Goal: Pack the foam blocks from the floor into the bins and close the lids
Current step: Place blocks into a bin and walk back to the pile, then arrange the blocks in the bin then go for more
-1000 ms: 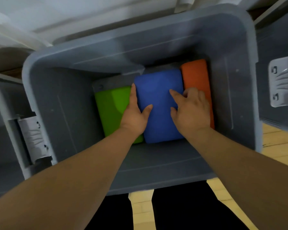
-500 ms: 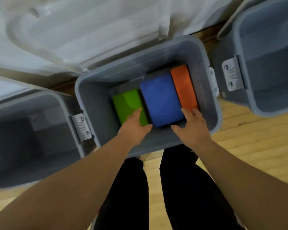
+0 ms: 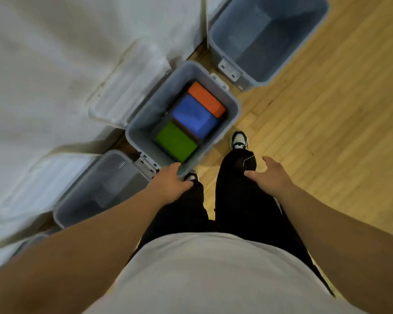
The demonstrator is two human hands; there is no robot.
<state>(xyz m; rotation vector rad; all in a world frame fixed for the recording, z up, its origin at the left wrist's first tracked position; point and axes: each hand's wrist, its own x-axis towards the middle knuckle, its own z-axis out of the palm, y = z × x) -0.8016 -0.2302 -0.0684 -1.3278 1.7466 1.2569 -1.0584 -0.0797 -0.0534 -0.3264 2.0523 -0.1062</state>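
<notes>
The middle grey bin stands on the wood floor with three foam blocks side by side inside: an orange block, a blue block and a green block. Its clear lid hangs open against the white wall. My left hand hovers at the bin's near corner, fingers relaxed and holding nothing. My right hand is open over my right leg, away from the bin.
A second grey bin stands open at the upper right, a third grey bin at the lower left with its lid leaning on the wall. My legs and shoes stand just before the middle bin. Wood floor lies to the right.
Both hands have come out of the middle bin and off the blue block. I have stood up, so the view is higher and turned, with all three bins in sight.
</notes>
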